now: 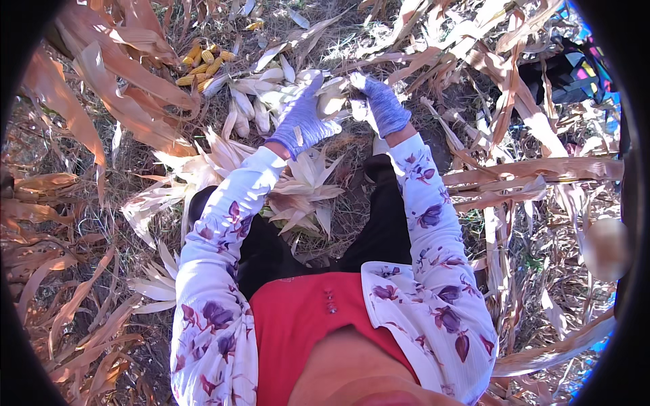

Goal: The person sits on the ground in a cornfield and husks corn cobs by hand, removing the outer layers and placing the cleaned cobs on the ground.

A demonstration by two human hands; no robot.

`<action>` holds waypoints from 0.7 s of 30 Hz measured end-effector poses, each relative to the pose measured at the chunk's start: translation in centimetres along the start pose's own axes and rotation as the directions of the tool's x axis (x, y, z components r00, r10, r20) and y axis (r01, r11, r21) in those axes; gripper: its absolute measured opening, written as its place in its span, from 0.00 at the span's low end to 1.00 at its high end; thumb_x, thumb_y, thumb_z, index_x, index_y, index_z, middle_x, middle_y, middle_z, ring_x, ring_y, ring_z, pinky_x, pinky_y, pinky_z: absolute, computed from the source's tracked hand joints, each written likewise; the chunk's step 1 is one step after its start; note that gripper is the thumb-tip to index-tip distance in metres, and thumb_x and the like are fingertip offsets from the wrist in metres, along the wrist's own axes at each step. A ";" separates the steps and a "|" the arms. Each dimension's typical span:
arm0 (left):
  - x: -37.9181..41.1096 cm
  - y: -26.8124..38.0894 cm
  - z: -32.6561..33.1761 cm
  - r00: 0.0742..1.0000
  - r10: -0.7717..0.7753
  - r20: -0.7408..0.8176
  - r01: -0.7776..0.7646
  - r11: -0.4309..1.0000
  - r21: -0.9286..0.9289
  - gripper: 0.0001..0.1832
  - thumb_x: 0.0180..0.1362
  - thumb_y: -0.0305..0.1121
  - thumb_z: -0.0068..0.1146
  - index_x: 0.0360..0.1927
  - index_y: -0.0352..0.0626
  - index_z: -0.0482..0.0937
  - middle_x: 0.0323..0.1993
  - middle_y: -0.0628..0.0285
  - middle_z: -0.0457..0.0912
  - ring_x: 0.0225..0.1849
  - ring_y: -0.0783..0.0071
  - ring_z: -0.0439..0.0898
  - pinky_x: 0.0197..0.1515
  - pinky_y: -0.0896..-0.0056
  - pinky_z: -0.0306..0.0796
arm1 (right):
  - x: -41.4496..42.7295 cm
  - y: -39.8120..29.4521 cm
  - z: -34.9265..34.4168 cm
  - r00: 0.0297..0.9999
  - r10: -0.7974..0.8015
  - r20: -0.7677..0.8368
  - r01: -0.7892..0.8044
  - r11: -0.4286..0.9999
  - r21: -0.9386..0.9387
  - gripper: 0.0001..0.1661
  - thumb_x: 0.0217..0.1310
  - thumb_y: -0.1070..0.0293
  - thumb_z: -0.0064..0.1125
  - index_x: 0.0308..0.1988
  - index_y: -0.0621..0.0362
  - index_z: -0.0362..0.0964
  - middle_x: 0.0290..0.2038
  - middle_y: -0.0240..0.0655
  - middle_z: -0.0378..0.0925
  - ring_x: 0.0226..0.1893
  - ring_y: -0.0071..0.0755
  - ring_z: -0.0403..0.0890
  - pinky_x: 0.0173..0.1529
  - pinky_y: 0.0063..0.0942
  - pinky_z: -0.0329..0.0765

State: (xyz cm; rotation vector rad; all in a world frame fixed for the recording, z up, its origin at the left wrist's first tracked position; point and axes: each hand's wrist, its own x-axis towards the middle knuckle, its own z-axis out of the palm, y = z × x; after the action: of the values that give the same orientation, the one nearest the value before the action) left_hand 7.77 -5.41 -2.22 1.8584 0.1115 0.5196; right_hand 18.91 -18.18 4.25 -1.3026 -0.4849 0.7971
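My left hand (304, 119), in a grey-purple knit glove, is at the near end of a pale ear of corn in its husk (332, 96), its thumb and fingers spread around it. At the ear's other end is my right hand (378, 99), gloved alike, with its fingers bent against the husk. Whether the right fingers grip it is hard to tell in the glare. Several unhusked ears (246, 109) lie beside my left hand. Husked yellow cobs (205, 66) are piled farther up to the left. Empty opened husks (304, 190) lie between my legs.
Dry corn stalks and leaves (122, 86) stand or lean at the left. More fallen stalks (533, 170) cross the ground at the right. A dark, multicoloured cloth or bag (569, 76) is at the upper right. One yellow cob (255, 25) lies apart at the top.
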 end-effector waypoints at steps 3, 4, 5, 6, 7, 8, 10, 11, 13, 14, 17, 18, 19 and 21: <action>-0.3 1.6 -0.5 0.996 -0.084 0.017 0.084 0.996 0.000 0.48 0.38 0.43 0.69 0.60 0.33 0.57 0.48 0.48 0.73 0.49 0.62 0.74 0.52 0.69 0.68 | -1.2 0.5 1.8 0.985 0.092 0.145 -0.136 0.932 0.336 0.09 0.58 0.65 0.53 0.38 0.56 0.71 0.27 0.26 0.72 0.20 0.16 0.71 0.22 0.15 0.69; -0.4 0.9 -0.7 0.994 -0.105 0.019 0.105 0.994 0.043 0.46 0.38 0.42 0.69 0.59 0.33 0.58 0.47 0.49 0.74 0.47 0.62 0.75 0.50 0.70 0.69 | -1.1 0.8 1.8 0.989 0.063 0.136 -0.109 0.925 0.363 0.10 0.58 0.65 0.53 0.40 0.56 0.70 0.27 0.26 0.72 0.22 0.18 0.71 0.23 0.16 0.70; -0.4 -0.4 -0.9 0.991 -0.134 0.005 0.134 0.990 0.044 0.45 0.38 0.42 0.69 0.57 0.33 0.60 0.45 0.50 0.75 0.45 0.63 0.76 0.49 0.69 0.69 | -1.1 1.0 1.9 0.991 0.035 0.126 -0.082 0.917 0.390 0.12 0.57 0.65 0.53 0.42 0.57 0.69 0.28 0.27 0.72 0.23 0.19 0.72 0.24 0.18 0.71; -0.3 -2.0 -0.8 0.987 -0.160 0.002 0.160 0.986 0.042 0.43 0.38 0.42 0.69 0.56 0.33 0.62 0.43 0.51 0.76 0.43 0.64 0.77 0.48 0.69 0.70 | -0.1 2.3 -0.2 0.980 0.033 0.195 -0.106 0.920 0.378 0.15 0.58 0.64 0.53 0.44 0.58 0.68 0.32 0.28 0.73 0.27 0.22 0.74 0.28 0.21 0.72; -0.1 -2.8 -0.7 0.983 -0.185 -0.002 0.185 0.982 0.038 0.41 0.37 0.42 0.69 0.54 0.33 0.63 0.42 0.52 0.77 0.41 0.64 0.78 0.47 0.68 0.71 | 0.9 3.5 -2.2 0.964 0.032 0.263 -0.130 0.923 0.363 0.17 0.58 0.64 0.53 0.46 0.60 0.67 0.35 0.30 0.74 0.31 0.24 0.75 0.32 0.23 0.74; 0.3 -1.9 -0.4 0.951 -0.294 -0.090 0.308 0.916 0.256 0.37 0.37 0.41 0.70 0.49 0.35 0.65 0.38 0.54 0.78 0.36 0.66 0.78 0.40 0.68 0.73 | 1.8 4.3 -3.7 0.945 0.104 0.311 -0.250 0.840 0.481 0.18 0.57 0.64 0.53 0.47 0.58 0.67 0.34 0.31 0.72 0.31 0.24 0.75 0.29 0.20 0.72; 0.4 -1.4 -1.2 0.884 -0.453 -0.112 0.451 0.891 -0.047 0.37 0.37 0.41 0.71 0.50 0.35 0.66 0.37 0.56 0.78 0.38 0.67 0.78 0.40 0.68 0.73 | 2.3 4.5 -2.4 0.972 0.070 0.225 -0.090 0.993 0.082 0.26 0.53 0.63 0.58 0.51 0.59 0.62 0.38 0.37 0.71 0.37 0.31 0.75 0.35 0.25 0.72; 0.4 -1.0 -1.4 0.844 -0.527 -0.102 0.501 0.842 -0.200 0.38 0.37 0.41 0.71 0.50 0.35 0.66 0.37 0.56 0.78 0.39 0.67 0.78 0.40 0.68 0.73 | 1.8 5.1 -1.6 0.983 -0.114 0.141 0.169 0.862 -0.478 0.35 0.50 0.61 0.62 0.55 0.61 0.58 0.43 0.43 0.71 0.43 0.39 0.75 0.45 0.34 0.74; 0.5 1.0 -1.3 0.834 -0.538 -0.120 0.454 0.794 -0.404 0.33 0.38 0.38 0.71 0.48 0.36 0.69 0.37 0.58 0.77 0.36 0.70 0.77 0.36 0.68 0.73 | 0.6 5.4 -0.9 0.976 0.053 0.209 0.123 0.659 -0.742 0.43 0.46 0.59 0.65 0.57 0.64 0.54 0.48 0.45 0.69 0.47 0.42 0.73 0.51 0.34 0.70; 0.6 1.1 -1.1 0.827 -0.541 -0.153 0.423 0.778 -0.464 0.33 0.39 0.37 0.71 0.48 0.36 0.69 0.37 0.58 0.77 0.35 0.70 0.77 0.36 0.69 0.73 | 0.1 5.6 0.1 0.970 0.114 0.214 0.123 0.529 -0.840 0.45 0.45 0.58 0.66 0.58 0.65 0.52 0.49 0.45 0.68 0.49 0.41 0.71 0.52 0.33 0.69; 1.0 0.8 -0.4 0.781 -0.592 -0.201 0.422 0.737 -0.528 0.32 0.42 0.36 0.69 0.50 0.36 0.68 0.39 0.58 0.76 0.37 0.71 0.75 0.39 0.71 0.71 | -0.8 6.2 2.8 0.964 0.241 0.112 -0.010 0.456 -0.890 0.49 0.42 0.55 0.67 0.57 0.68 0.52 0.51 0.47 0.67 0.53 0.41 0.68 0.57 0.31 0.65; 1.1 0.1 -0.4 0.783 -0.577 -0.231 0.423 0.767 -0.482 0.32 0.43 0.37 0.69 0.50 0.36 0.68 0.40 0.58 0.76 0.38 0.71 0.75 0.40 0.71 0.71 | -0.7 6.2 2.6 0.957 0.263 0.124 -0.036 0.532 -0.846 0.45 0.43 0.57 0.67 0.56 0.68 0.54 0.49 0.46 0.69 0.50 0.40 0.70 0.53 0.31 0.67; 1.1 -0.5 -0.4 0.785 -0.562 -0.261 0.424 0.795 -0.435 0.32 0.44 0.37 0.68 0.51 0.36 0.68 0.40 0.57 0.76 0.39 0.71 0.75 0.41 0.71 0.70 | -0.4 6.2 2.4 0.949 0.283 0.140 -0.063 0.602 -0.796 0.42 0.44 0.59 0.66 0.54 0.67 0.56 0.46 0.46 0.70 0.46 0.39 0.72 0.50 0.30 0.69; 1.0 -1.1 -0.8 0.820 -0.557 -0.130 0.383 0.704 -0.599 0.29 0.50 0.42 0.63 0.52 0.40 0.68 0.42 0.59 0.75 0.40 0.68 0.75 0.44 0.70 0.71 | 0.5 6.8 1.8 0.929 0.322 0.180 -0.123 0.730 -0.673 0.35 0.45 0.63 0.64 0.51 0.66 0.60 0.41 0.44 0.73 0.40 0.36 0.75 0.43 0.29 0.73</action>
State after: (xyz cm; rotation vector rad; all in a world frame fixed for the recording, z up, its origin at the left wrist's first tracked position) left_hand 8.52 -3.99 -2.72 1.1007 0.5826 0.4064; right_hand 16.30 -16.21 -1.98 -1.9392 -0.9095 1.0841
